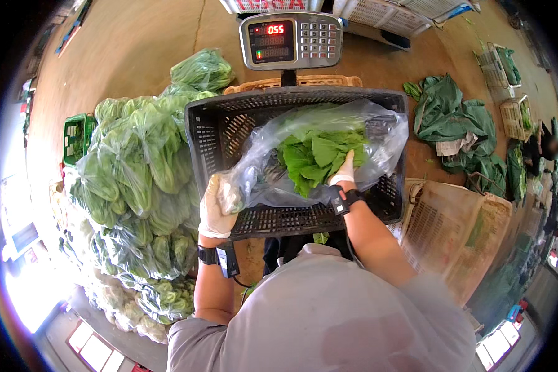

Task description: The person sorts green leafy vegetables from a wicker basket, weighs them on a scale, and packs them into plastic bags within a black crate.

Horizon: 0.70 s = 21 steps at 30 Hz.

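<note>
A clear plastic bag (pixel 279 135) lies in a black plastic crate (pixel 295 95), with leafy greens (pixel 323 156) in and at it. My left hand (pixel 217 207), in a pale glove, grips the gathered end of the bag at the crate's left front corner. My right hand (pixel 346 169), also gloved, is on the greens at their lower right; its fingers are partly hidden among the leaves, so its hold cannot be told. Behind the crate stands a scale display (pixel 290 41) with lit red digits.
Bagged green vegetables (pixel 139 158) are piled at the left, close against the crate. Dirty plastic crates (pixel 455 232) stand at the right. Dark green sheeting (pixel 455 111) lies on the floor beyond them. More white crates (pixel 381 16) are behind the scale.
</note>
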### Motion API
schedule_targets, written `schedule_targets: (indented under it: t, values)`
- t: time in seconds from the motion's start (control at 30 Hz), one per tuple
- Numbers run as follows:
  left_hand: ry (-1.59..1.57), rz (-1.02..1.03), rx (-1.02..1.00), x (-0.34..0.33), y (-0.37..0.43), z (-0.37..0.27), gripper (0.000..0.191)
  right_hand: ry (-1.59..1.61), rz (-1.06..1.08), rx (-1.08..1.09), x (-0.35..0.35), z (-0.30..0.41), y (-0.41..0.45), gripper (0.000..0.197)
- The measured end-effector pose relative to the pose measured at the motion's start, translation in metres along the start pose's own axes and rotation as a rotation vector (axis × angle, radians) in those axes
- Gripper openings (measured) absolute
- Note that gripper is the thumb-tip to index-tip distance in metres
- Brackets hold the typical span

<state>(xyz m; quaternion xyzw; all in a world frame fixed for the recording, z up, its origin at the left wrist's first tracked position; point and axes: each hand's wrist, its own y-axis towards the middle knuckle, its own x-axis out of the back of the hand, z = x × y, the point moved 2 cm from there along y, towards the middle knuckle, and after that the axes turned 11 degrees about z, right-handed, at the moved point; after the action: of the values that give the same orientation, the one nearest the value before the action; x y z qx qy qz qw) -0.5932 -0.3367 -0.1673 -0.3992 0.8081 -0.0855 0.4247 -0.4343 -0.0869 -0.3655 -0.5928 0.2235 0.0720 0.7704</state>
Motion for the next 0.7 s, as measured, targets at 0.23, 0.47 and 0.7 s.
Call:
schedule_targets:
  t: [0.23, 0.47, 0.7]
  values:
    - [-0.198, 0.123, 0.305, -0.049, -0.006, 0.039, 0.054, -0.210, -0.249, 0.171, 0.017, -0.009, -0.002, 0.069]
    - [0.867, 0.394, 0.681, 0.002, -0.036, 0.037, 0.027, 0.185, 0.086, -0.138, -0.007, 0.033, 0.007, 0.072]
    - [0.002, 0.525, 0.068, -0.041, -0.070, -0.017, 0.049, -0.808, -0.342, -0.217, 0.054, -0.010, 0.067, 0.075]
